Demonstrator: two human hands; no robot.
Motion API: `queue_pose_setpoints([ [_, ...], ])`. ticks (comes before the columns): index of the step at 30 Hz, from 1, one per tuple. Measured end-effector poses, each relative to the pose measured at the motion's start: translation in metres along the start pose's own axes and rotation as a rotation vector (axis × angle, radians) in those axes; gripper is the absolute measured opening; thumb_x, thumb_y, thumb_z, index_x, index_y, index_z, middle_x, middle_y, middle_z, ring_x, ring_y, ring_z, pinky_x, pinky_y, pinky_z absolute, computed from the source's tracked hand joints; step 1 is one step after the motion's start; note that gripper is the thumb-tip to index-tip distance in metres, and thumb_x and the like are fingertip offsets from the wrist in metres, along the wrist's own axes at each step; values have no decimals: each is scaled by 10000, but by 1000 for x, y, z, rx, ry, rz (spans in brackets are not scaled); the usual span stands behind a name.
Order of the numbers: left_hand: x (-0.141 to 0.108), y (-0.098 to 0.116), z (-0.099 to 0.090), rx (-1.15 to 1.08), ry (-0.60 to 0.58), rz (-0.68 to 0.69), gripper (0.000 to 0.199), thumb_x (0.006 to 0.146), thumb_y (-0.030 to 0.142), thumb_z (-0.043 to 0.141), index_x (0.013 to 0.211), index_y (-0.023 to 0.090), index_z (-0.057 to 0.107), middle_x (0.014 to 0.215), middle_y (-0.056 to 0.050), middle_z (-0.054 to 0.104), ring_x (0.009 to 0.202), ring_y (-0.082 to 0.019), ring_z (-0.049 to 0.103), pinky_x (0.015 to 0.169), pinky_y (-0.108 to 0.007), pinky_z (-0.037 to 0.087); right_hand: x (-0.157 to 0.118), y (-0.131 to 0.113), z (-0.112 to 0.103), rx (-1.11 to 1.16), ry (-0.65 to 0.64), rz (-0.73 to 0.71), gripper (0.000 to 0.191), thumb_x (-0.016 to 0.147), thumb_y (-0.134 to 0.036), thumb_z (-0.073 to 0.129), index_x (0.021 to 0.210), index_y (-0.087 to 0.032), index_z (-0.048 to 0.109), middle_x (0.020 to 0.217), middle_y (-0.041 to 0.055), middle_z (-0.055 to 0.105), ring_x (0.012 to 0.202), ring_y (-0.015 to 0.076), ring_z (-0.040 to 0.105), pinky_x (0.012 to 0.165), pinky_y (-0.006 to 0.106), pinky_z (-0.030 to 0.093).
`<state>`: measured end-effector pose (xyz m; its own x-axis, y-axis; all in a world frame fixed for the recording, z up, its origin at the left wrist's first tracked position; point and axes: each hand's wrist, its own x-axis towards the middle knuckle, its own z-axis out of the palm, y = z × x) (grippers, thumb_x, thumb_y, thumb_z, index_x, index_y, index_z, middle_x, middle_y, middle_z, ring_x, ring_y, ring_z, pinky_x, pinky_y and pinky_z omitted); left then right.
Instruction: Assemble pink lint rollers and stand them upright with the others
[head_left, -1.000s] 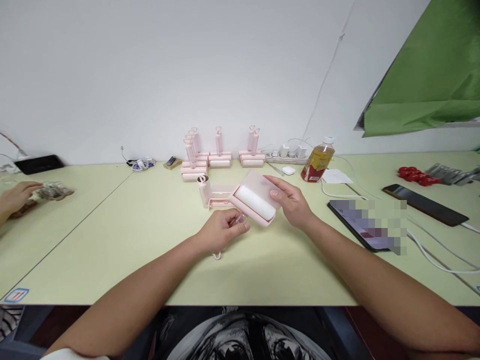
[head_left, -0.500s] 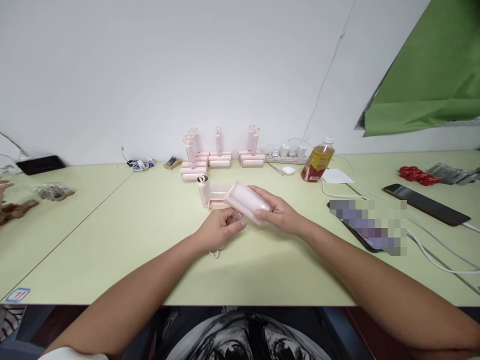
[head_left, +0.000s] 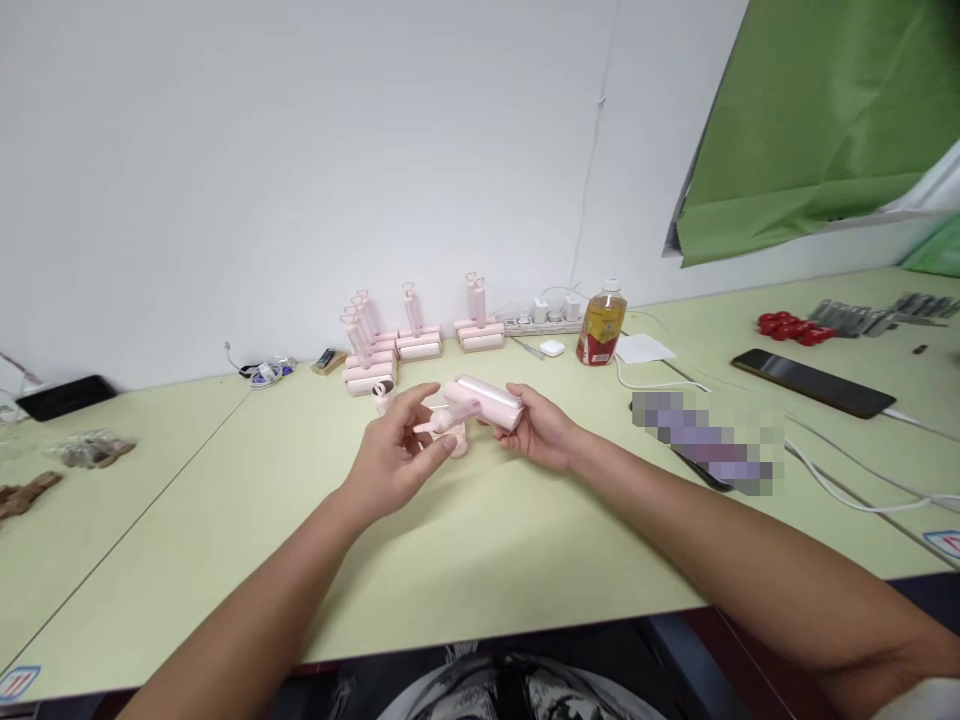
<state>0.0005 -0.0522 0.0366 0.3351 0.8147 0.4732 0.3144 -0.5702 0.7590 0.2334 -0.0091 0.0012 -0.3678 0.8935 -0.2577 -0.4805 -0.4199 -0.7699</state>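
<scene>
A pale pink lint roller is gripped at its wide head by my right hand, fingers wrapped round the right end. Its slim handle points left, toward my left hand. That hand is open: index finger and thumb are spread on either side of the handle, and I cannot tell whether they touch it. Behind my left fingers, another pink piece and an upright pink cylinder with a dark top are partly hidden.
Several pink lint rollers stand along the wall. Right of them are a power strip, a drink bottle, white paper, a phone and cables. A black device and bagged items lie left.
The roller head in my right hand has turned, and the handle now shows joined to it, pointing left. My left hand has opened from a pinch. The view has shifted to the right.
</scene>
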Motion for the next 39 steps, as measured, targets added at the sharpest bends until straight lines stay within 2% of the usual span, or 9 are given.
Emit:
queue_pose_setpoints([
  [4, 26, 15, -11, 316, 40, 94, 288, 875, 405, 613, 1084, 208, 642, 791, -11, 660, 629, -118, 612, 594, -242, 502, 0, -3, -3, -5, -76, -1, 564, 1003, -553, 253, 1142, -101, 561, 897, 155, 740, 520, 141, 627, 523, 282, 575],
  [7, 61, 25, -24, 316, 51, 18, 323, 875, 467, 593, 1028, 184, 628, 719, -10, 638, 607, -135, 627, 527, -229, 492, 1, -4, -5, -27, -54, -37, 635, 965, -665, 211, 1138, -157, 551, 963, 141, 736, 521, 150, 626, 508, 309, 563],
  [11, 114, 30, -41, 265, 62, -121, 267, 851, 418, 607, 897, 155, 600, 680, -20, 615, 604, -161, 650, 445, -209, 476, 6, -3, -11, -82, 96, -75, 518, 986, -604, 286, 1147, -167, 512, 937, 119, 716, 537, 149, 625, 492, 299, 538],
  [15, 158, 16, -52, 379, 127, -207, 201, 847, 332, 608, 902, 138, 613, 772, -64, 653, 609, -163, 659, 420, -205, 459, 15, 3, -17, -170, 177, -85, 334, 998, -465, 416, 1137, -171, 490, 846, 68, 685, 539, 143, 617, 508, 309, 551],
  [20, 196, -24, -55, 500, 120, -321, 236, 845, 300, 619, 1002, 124, 619, 834, -101, 683, 590, -170, 658, 424, -227, 449, 22, 8, -22, -255, 138, -105, 224, 976, -360, 506, 1097, -173, 517, 858, 62, 677, 556, 132, 624, 517, 305, 572],
  [25, 215, -62, -51, 572, 68, -412, 293, 855, 272, 610, 1113, 133, 596, 854, -109, 696, 609, -170, 668, 446, -215, 442, 20, 9, -19, -310, 113, -94, 170, 958, -324, 554, 1026, -168, 553, 843, 51, 666, 552, 116, 621, 507, 277, 575],
  [30, 225, -82, -50, 604, 58, -458, 301, 841, 275, 615, 1106, 133, 594, 799, -111, 698, 597, -186, 666, 452, -224, 434, 21, 9, -18, -353, 95, -72, 155, 935, -311, 596, 1000, -172, 573, 837, 45, 658, 567, 111, 617, 509, 260, 581],
  [34, 233, -90, -51, 629, 61, -465, 357, 835, 310, 622, 1151, 149, 575, 761, -103, 698, 614, -199, 668, 487, -244, 452, 22, 9, -19, -380, 95, -67, 135, 936, -285, 584, 1012, -174, 584, 853, 48, 656, 585, 113, 622, 518, 261, 589],
  [39, 227, -78, -51, 738, 88, -526, 732, 815, 476, 623, 1412, 152, 350, 723, -87, 689, 610, -230, 655, 530, -298, 480, 22, 9, -20, -391, 92, -66, 132, 923, -268, 598, 1014, -174, 586, 858, 52, 662, 593, 113, 623, 520, 258, 590],
])
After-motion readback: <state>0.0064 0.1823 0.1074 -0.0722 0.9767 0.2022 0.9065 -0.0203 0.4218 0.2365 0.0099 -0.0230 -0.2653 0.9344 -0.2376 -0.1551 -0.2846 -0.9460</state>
